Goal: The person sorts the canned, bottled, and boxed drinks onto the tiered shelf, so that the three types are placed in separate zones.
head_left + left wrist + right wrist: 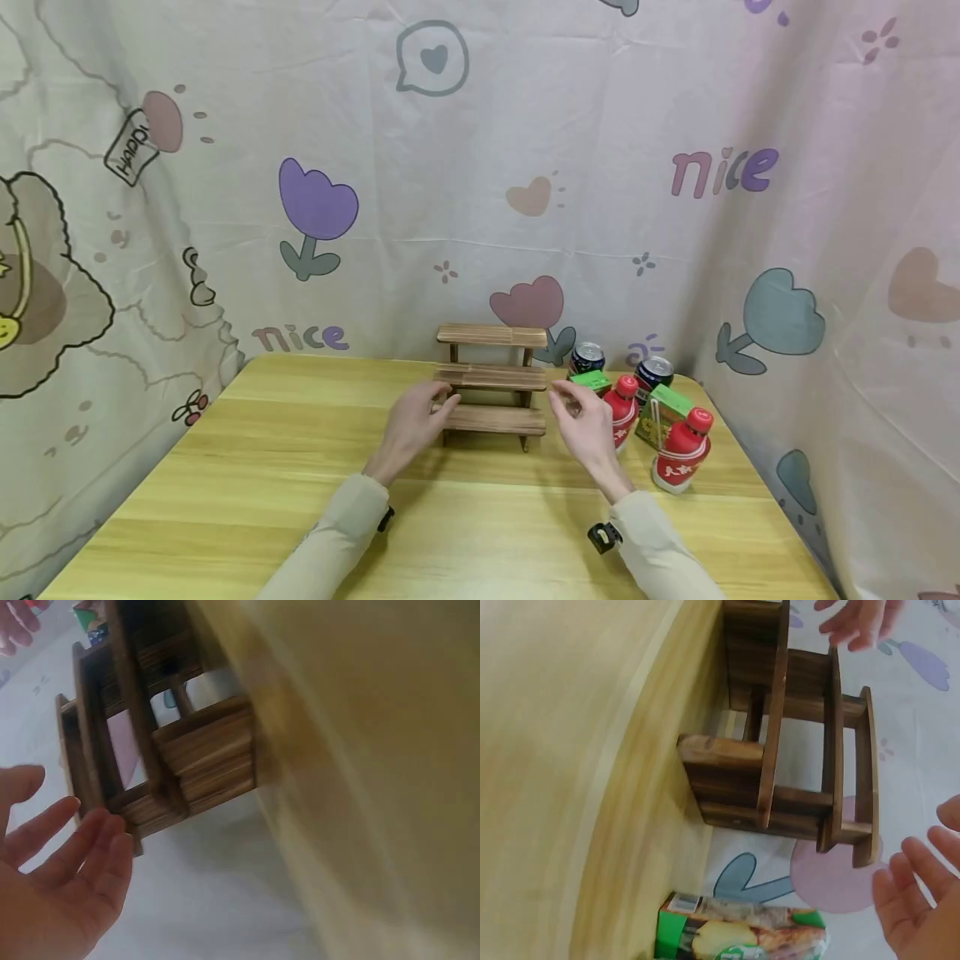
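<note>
A three-tier wooden step shelf (491, 377) stands upright at the back middle of the table. My left hand (415, 419) is at its left side, fingers loosely bent and holding nothing. In the left wrist view those fingers (97, 855) reach close to the shelf's side; whether they touch it I cannot tell. On the other side my right hand (587, 423) hovers by the right ends of the steps, its fingers relaxed around nothing. The right wrist view shows a gap between this hand (930, 907) and the shelf (772, 750).
Right of the shelf stand two red-and-white bottles (678, 458), two dark cans (587, 358) and two green drink cartons (670, 403), grouped closely beside my right hand. A patterned curtain (450, 167) hangs behind the wooden table (300, 442).
</note>
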The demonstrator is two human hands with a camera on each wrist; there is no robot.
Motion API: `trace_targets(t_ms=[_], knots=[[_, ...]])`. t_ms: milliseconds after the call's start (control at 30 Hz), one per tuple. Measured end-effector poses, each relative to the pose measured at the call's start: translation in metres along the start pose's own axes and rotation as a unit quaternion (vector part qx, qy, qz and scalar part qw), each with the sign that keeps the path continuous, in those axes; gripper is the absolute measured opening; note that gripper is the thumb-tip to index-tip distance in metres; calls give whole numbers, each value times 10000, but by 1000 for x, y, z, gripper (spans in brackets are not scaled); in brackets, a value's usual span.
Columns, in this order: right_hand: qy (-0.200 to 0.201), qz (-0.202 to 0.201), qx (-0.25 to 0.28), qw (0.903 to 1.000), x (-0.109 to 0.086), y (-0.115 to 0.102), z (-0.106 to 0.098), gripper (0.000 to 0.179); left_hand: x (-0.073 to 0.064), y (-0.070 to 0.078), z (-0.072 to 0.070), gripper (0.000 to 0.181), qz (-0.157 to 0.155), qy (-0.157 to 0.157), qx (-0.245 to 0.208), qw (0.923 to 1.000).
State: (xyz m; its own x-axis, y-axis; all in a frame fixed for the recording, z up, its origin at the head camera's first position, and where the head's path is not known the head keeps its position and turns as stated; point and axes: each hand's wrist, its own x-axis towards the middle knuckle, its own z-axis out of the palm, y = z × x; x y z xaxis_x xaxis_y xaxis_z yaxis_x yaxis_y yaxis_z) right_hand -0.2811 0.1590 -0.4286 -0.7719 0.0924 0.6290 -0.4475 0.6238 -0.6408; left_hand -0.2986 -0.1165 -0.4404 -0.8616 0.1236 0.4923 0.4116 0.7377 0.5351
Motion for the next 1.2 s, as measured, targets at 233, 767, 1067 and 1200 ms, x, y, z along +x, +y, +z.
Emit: trace_targets(t_ms=[233,767,1067,1200], knots=[[536,-327,367,9974,-3,10,-10,15,0,-15,7,12,-339,125,-842,9958],[1027,245,418,9935,10,23,-70,11,1,-30,2,20,-1612,-435,-1869,9681],[1012,640,654,9907,12,27,-101,19,0,-30,1,29,-1868,-825,-2176,9544],[1251,640,407,9892,10,32,-115,17,-1,-31,3,33,-1999,-1092,-2178,9490]])
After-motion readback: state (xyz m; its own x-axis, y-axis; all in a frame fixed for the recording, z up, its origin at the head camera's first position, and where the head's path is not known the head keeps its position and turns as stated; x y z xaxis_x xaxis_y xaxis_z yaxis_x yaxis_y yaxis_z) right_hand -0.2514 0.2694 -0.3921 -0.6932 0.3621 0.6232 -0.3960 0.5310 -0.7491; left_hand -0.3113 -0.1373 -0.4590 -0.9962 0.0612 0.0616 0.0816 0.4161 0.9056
